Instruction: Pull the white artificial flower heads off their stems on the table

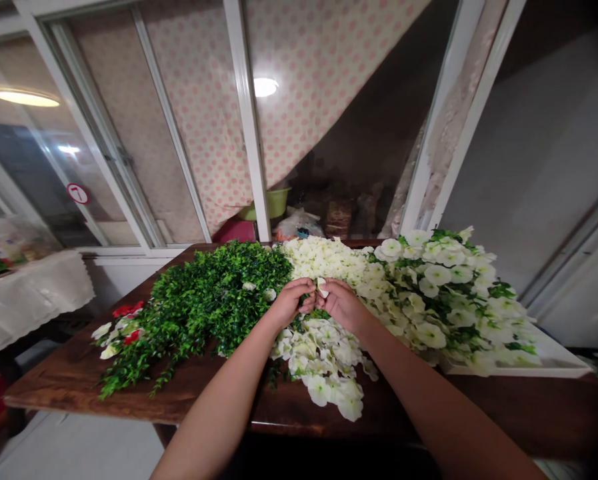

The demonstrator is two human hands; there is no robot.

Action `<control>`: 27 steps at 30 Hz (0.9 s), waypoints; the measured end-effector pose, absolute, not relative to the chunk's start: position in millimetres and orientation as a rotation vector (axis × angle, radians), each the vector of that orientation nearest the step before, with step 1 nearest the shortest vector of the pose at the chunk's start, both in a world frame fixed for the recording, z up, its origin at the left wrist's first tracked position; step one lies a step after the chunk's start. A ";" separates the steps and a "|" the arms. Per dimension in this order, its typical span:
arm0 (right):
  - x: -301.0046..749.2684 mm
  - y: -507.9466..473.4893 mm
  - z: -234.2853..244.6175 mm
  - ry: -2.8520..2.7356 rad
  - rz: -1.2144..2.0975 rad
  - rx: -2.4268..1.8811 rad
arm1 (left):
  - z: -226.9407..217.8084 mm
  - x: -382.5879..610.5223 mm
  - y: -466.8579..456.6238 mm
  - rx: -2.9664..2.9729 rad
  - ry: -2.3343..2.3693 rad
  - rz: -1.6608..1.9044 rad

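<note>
Window frames [249, 113] and a polka-dot curtain [203, 113] are seen behind a dark wooden surface [73, 393], on which the work is spread. A lace-edged tablecloth [29, 300] is seen on a separate table to the left. Across the surface, a green mass of artificial foliage [213, 300] is laid on the left and a broad heap of white artificial flowers [443, 300] on the right, partly over a white board [553, 363]. A few red blooms [129, 310] lie at the foliage's left edge. Loose white blooms [323, 353] are spread below the hands, nearly reaching the near edge. Open wood is left at the near right and the far left for moving. The left hand [293, 303] and right hand [341, 305] are closed in a pinch on a small white petal [321, 287]. Such a piece is best held at the fingertips, with the wrists kept clear of the blooms below.
</note>
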State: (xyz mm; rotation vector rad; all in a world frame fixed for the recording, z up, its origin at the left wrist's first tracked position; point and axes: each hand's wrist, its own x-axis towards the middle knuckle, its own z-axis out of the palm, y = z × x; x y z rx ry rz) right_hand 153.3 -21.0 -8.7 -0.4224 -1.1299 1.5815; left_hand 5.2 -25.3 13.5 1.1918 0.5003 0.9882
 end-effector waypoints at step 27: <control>155.3 -23.4 -5.0 -1.169 1.559 -0.441 | 8.3 5.3 -22.9 1.195 0.471 0.985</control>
